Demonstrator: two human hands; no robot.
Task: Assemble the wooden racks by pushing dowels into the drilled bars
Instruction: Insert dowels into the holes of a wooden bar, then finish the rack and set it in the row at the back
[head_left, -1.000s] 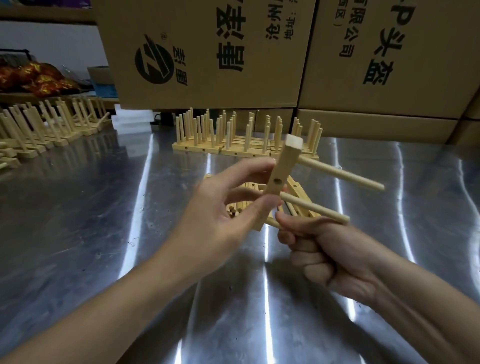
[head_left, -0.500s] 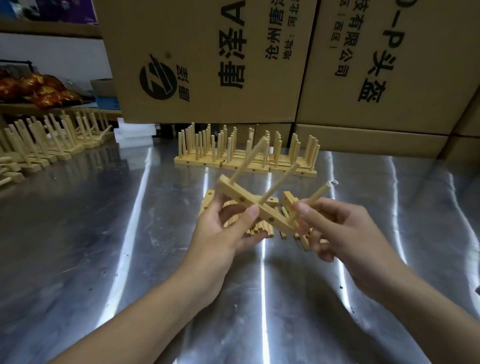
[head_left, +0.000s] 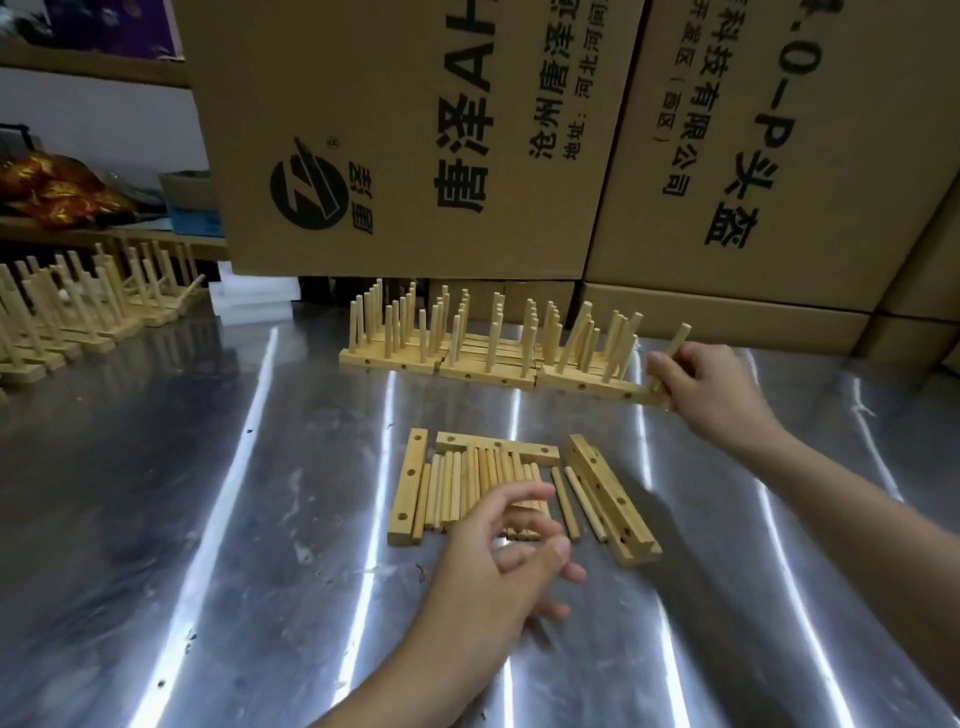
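At the far left, a batch of finished racks (head_left: 67, 327) stands on the steel counter (head_left: 208, 493). Near the middle lie the loose dowels (head_left: 457, 483), side by side and hemmed in by several drilled bars (head_left: 410, 483), one to the left, one across the top and more stacked to the right. The left hand (head_left: 498, 571) hovers just over the near ends of these dowels. Its fingers (head_left: 519, 493) are apart and relaxed, and though blurred they appear to hold nothing.

Behind, under the cardboard boxes (head_left: 415, 130), runs another row of racks. The rightmost rack (head_left: 587, 382) has its end dowel (head_left: 675, 348) pinched between the thumb and fingertips of the right hand (head_left: 706, 395).

The parts look light, stiff and dry, so grip should be easy. The round dowels will likely roll on the slick metal, so each is best picked up near its middle. For pushing into a hole, a hold closer to the entering end would keep it straight. A bar is best held by its long flat faces, with the holes left uncovered.
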